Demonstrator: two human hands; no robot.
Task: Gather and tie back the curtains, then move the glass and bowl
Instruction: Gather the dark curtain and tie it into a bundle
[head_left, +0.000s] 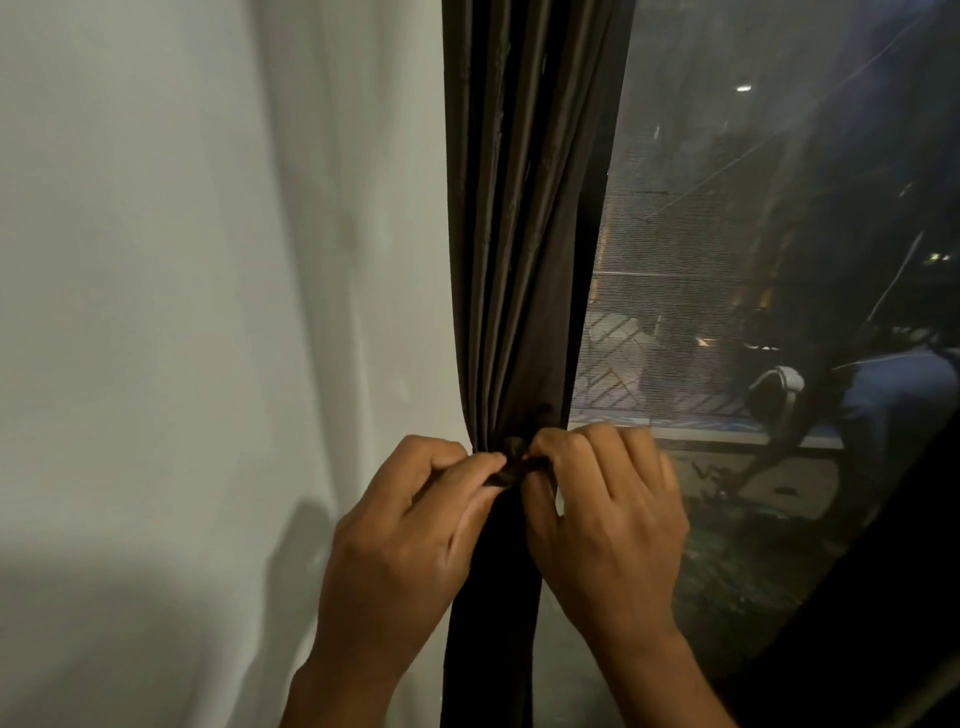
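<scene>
Tying step: left hand and right hand pinch the tie-back around the gathered curtain; next, cinch the knot.

No text, label, brand or number can be read anywhere

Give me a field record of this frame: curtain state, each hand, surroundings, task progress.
curtain: dark brown pleated fabric curtain, gathered into a narrow bunch
tie: dark fabric tie wrapped at the bunch's waist
left hand: left hand pinches the tie from the left
right hand: right hand pinches the tie from the right
left of curtain: white wall
right of curtain: dark window pane with mesh screen
glass and bowl: not in view
progress: curtain gathered, tying under way
</scene>
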